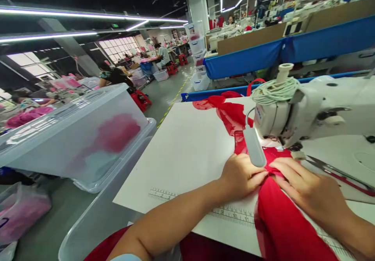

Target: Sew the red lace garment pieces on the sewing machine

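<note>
Red fabric [281, 222] drapes over the near table edge, toward the person's lap, and runs up under the head of the white sewing machine [310, 108]. Both forearms come in low across the white table [187, 151].

Left hand [241, 175]: fingers curled, tips pinching a fold of the cloth just in front of the needle area, likely to keep the edge lined up. Right hand [307, 192]: flat, palm down, fingers spread on the cloth from the other side, pressing it to the table so it lies smooth. Fingertips of the two hands nearly meet at the fold.

A small lamp arm [254, 147] hangs over the same spot. Sewn cloth trails out behind the machine as a sheer red strip [228, 114].

Printed ruler [234, 214] runs along the table's front edge, partly covered by fabric. Scissors [336, 173] lie just beyond the right hand, within easy reach. Cord coil [275, 89] is looped on top of the machine.

Left side: lidded clear bin [73, 136] holding pink pieces, stacked in another tub. Other workers sit far back.
</note>
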A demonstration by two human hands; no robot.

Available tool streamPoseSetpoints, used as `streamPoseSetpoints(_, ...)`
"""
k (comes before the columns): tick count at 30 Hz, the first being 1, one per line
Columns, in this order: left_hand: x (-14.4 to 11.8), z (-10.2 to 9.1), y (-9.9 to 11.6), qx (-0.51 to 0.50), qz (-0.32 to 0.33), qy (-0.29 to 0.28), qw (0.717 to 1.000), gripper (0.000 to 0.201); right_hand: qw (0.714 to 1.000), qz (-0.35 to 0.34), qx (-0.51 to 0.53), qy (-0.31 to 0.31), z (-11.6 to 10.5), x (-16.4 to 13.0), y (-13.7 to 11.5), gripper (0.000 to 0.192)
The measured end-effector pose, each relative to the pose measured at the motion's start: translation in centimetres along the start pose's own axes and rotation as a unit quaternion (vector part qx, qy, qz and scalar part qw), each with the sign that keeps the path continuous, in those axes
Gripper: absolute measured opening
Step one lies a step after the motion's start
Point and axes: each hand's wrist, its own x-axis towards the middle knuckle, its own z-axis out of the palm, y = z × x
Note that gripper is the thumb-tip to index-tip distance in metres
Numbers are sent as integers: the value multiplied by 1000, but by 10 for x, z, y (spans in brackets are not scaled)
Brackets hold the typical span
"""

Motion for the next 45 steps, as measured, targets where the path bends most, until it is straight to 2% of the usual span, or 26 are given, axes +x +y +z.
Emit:
streamPoseSetpoints(7,-6,1,2,48,41,12,998,25,998,-35,46,-6,-12,16,-1,27)
streamPoseSetpoints(11,-10,-6,7,92,77,-11,993,27,998,-44,46,-22,-12,13,1,27)
streamPoseSetpoints(16,-17,-21,16,111,76,-52,990,57,997,-45,50,-29,-10,12,2,26)
streamPoseSetpoints(20,-21,-22,16,136,81,-45,986,72,997,-40,54,-28,-11,14,0,27)
streamPoseSetpoints(25,-24,-19,16,138,82,-12,987,75,998,-30,48,-23,-12,14,0,28)
streamPoseSetpoints(31,-25,-16,18,154,73,-8,985,73,998,-28,46,-12,-10,13,1,28)
streamPoseSetpoints(45,-22,-7,14,160,84,44,983,75,998,-29,46,-15,-7,15,4,30)
